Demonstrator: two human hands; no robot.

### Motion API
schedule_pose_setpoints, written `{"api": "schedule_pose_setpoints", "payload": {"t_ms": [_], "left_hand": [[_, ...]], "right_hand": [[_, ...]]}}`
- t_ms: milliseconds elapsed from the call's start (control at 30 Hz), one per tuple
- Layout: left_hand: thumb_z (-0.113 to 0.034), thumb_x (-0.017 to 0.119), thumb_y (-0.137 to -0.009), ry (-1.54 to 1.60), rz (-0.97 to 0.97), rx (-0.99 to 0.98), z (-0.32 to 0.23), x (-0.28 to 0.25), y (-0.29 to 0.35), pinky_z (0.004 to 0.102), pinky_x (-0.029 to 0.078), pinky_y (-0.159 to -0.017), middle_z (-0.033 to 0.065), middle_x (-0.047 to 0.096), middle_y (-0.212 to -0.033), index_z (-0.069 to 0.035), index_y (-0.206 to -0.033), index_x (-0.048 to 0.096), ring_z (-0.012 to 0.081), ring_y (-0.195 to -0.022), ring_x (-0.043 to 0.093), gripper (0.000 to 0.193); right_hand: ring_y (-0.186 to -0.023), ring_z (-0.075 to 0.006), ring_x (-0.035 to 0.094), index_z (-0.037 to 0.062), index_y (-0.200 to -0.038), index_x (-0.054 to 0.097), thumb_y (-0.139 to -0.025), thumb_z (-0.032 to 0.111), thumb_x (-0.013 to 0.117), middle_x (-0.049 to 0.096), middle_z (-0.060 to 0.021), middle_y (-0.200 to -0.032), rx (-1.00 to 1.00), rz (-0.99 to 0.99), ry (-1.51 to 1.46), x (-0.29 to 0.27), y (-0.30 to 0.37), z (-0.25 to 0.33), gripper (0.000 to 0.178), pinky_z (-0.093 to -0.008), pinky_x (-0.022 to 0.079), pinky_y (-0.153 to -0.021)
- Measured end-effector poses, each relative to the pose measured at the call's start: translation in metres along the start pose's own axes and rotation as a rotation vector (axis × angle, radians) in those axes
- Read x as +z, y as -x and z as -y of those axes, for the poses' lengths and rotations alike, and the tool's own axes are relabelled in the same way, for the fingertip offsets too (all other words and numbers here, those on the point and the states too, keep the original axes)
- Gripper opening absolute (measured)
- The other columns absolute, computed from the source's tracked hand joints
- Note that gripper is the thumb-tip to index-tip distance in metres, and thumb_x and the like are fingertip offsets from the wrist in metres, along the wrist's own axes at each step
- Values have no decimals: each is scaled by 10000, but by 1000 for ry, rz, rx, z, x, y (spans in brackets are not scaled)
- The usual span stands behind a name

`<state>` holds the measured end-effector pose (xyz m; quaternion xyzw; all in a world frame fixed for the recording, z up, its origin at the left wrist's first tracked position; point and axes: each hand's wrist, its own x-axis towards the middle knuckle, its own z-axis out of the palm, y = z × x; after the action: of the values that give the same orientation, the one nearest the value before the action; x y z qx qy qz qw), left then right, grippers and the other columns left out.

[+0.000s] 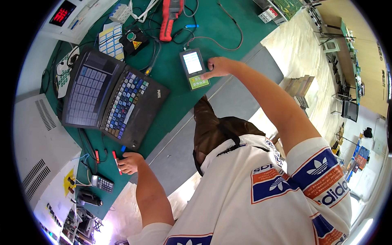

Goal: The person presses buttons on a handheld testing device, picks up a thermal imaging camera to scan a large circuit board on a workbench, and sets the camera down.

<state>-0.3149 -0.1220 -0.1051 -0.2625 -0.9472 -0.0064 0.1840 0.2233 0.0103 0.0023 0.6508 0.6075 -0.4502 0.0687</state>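
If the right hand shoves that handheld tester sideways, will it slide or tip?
Probably slides: the handheld tester lies flat on the green mat. The mat may grip it. Its attached cable could drag. The right hand touches its edge.

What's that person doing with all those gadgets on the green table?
A person in a white printed shirt leans over a green bench mat. Their right hand rests on the side of a small handheld device with a lit screen, thumb near its green buttons. Their left hand holds a red pen at the mat's edge, just below an open black laptop. A small calculator, a red clamp meter and tangled cables lie around them.
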Motion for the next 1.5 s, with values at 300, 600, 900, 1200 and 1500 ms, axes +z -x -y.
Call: {"api": "schedule_pose_setpoints", "payload": {"t_ms": [300,600,900,1200,1500], "left_hand": [[-373,453,-919,7,19,-33,-7,-10,2,526,379,-1038,86,503,-1394,-198,-1349,529,322,-1271,485,470],[-372,421,-951,61,-13,-2,2,5,2,552,355,-1065,99,460,-1459,-169,-1380,508,356,-1320,443,483],[-399,494,-867,5,-212,28,4,20,-2,502,421,-903,58,569,-1305,-233,-1224,605,315,-1156,548,408],[-367,459,-922,21,-45,-5,-3,0,2,530,395,-1015,100,524,-1350,-175,-1337,526,351,-1237,507,462],[-380,440,-922,4,-52,-16,-3,0,2,528,395,-995,83,537,-1301,-187,-1310,549,333,-1212,517,448]], "right_hand": [[-1044,-359,679,28,-1105,666,-676,791,705,717,-147,-1076,14,-69,66,8,-1,-5,876,-483,536,-849],[-1068,-348,671,54,-1153,657,-671,757,731,712,-129,-1090,69,-50,106,6,-1,2,856,-483,533,-853],[-1140,-353,622,24,-1171,635,-609,717,802,659,-155,-1182,49,-17,134,5,1,2,908,-467,510,-909],[-1098,-353,628,4,-1136,631,-592,680,832,659,-167,-1133,31,-24,95,4,2,1,891,-458,503,-887],[-1025,-355,642,-17,-1108,614,-604,596,862,653,-194,-1056,-27,-28,26,1,5,0,831,-453,514,-825]]}}
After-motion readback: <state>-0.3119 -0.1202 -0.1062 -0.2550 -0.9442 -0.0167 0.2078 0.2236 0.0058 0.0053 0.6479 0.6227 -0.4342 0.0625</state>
